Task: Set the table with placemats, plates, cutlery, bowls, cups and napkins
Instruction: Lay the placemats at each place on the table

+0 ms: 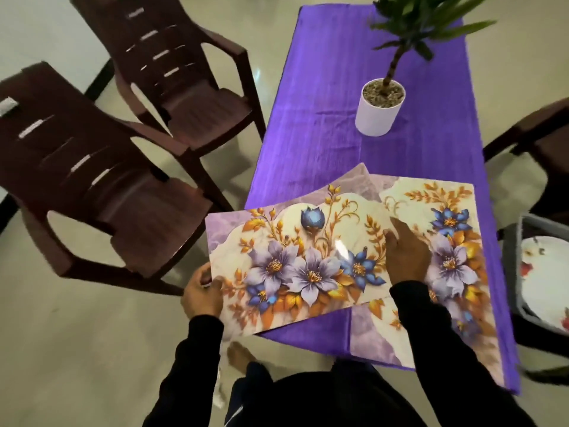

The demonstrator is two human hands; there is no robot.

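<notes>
Fingers (212, 285) on glossy, rectangular floral placemat (295, 266)

I see a purple cloth (338, 118) over the table, with a white pot (377, 114) standing near its far right edge, a green plant (421, 23) rising from it. Two dark brown plastic chairs (101, 186) sit off the table's left edge, another (535, 143) off the right.
</notes>
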